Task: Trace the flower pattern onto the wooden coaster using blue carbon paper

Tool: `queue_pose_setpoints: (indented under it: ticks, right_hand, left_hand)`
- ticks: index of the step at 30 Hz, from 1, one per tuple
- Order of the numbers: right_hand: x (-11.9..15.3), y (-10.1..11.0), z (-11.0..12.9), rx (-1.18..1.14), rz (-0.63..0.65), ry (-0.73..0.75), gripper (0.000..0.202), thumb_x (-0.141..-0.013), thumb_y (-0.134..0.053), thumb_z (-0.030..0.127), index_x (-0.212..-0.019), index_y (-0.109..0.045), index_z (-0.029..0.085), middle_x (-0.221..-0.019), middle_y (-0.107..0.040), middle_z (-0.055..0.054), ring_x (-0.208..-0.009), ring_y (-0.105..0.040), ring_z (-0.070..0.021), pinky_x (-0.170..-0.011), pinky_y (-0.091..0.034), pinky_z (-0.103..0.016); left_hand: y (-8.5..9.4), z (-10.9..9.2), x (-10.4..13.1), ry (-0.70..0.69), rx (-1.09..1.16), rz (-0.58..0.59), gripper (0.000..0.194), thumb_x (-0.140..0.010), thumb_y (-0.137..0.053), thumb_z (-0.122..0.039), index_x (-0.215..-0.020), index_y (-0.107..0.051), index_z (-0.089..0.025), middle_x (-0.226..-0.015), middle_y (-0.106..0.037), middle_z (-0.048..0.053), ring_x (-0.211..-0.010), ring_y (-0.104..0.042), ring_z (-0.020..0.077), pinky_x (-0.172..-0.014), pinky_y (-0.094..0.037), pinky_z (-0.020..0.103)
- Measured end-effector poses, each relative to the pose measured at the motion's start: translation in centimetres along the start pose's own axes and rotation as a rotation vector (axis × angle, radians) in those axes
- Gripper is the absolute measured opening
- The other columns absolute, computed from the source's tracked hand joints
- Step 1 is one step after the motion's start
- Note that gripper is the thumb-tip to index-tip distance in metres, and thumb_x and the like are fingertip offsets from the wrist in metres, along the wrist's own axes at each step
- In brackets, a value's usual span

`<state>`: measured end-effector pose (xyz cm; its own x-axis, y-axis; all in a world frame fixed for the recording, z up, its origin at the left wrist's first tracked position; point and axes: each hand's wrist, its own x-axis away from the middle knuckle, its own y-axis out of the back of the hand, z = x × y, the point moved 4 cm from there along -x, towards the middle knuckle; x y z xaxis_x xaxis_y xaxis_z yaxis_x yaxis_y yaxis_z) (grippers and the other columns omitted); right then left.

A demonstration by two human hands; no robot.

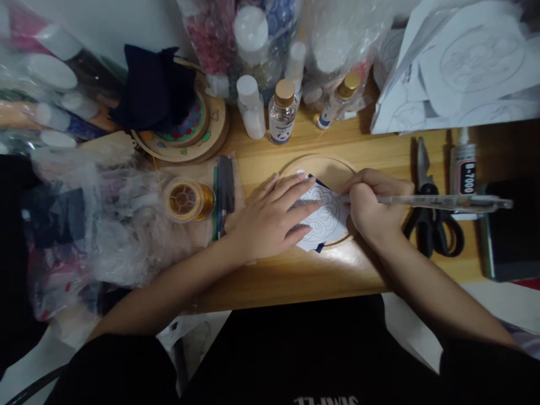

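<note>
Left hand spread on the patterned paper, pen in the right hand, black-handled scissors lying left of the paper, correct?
Wrong side: the head view shows the black-handled scissors right of the patterned paper. Left hand spread on it, pen in right hand: both correct.

Item one: my left hand (pixel 270 222), palm down, fingers (pixel 307 211) spread and extended toward the right and far side. Item two: my left forearm (pixel 177 275), bare, slanting in from near left. Item three: my right hand (pixel 375 205), curled into a closed grip, left of my right forearm (pixel 439 287), bare, slanting in from near right. Hands apart.
</note>
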<state>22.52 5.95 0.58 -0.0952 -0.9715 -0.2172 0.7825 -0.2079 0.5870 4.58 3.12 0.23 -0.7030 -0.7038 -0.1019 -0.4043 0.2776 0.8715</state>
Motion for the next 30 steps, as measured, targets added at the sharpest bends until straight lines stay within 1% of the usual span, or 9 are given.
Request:
queue_pose_setpoints:
  ticks: [8, 15, 22, 30]
  right_hand:
    - [-0.03, -0.07, 0.12, -0.039, -0.01, 0.042, 0.019, -0.065, -0.046, 0.014, -0.049, -0.046, 0.025, -0.043, -0.049, 0.002, -0.041, -0.046, -0.0131, -0.041, -0.035, -0.028]
    - [0.0, -0.16, 0.12, -0.056, 0.014, 0.031, 0.019, -0.065, -0.047, 0.012, -0.051, -0.049, 0.024, -0.045, -0.051, 0.002, -0.042, -0.047, -0.0126, -0.042, -0.036, -0.027]
    - [-0.25, -0.16, 0.15, -0.045, 0.029, 0.017, 0.02, -0.062, -0.046, 0.012, -0.047, -0.041, 0.024, -0.042, -0.045, 0.003, -0.039, -0.042, -0.0117, -0.039, -0.031, -0.027]
    - [-0.24, -0.02, 0.24, -0.028, 0.028, 0.042, 0.022, -0.064, -0.046, 0.011, -0.046, -0.039, 0.023, -0.041, -0.044, 0.003, -0.039, -0.042, -0.0115, -0.039, -0.031, -0.027]
  left_hand:
    - [0.03, 0.0, 0.03, 0.0, -0.008, -0.007, 0.039, -0.092, -0.059, -0.032, -0.13, -0.061, -0.02, -0.151, -0.045, 0.014, -0.144, -0.037, 0.0292, -0.118, -0.029, 0.055]
    - [0.05, -0.01, -0.03, -0.005, -0.012, -0.009, 0.039, -0.092, -0.059, -0.032, -0.129, -0.061, -0.02, -0.151, -0.045, 0.014, -0.143, -0.038, 0.0299, -0.118, -0.029, 0.055]
    - [-0.03, 0.02, -0.03, -0.009, -0.01, -0.019, 0.039, -0.092, -0.06, -0.032, -0.129, -0.061, -0.02, -0.15, -0.045, 0.015, -0.143, -0.038, 0.0303, -0.117, -0.029, 0.055]
    - [-0.08, 0.07, 0.0, -0.007, -0.016, -0.027, 0.039, -0.091, -0.061, -0.032, -0.129, -0.061, -0.02, -0.15, -0.046, 0.014, -0.143, -0.038, 0.0295, -0.117, -0.03, 0.055]
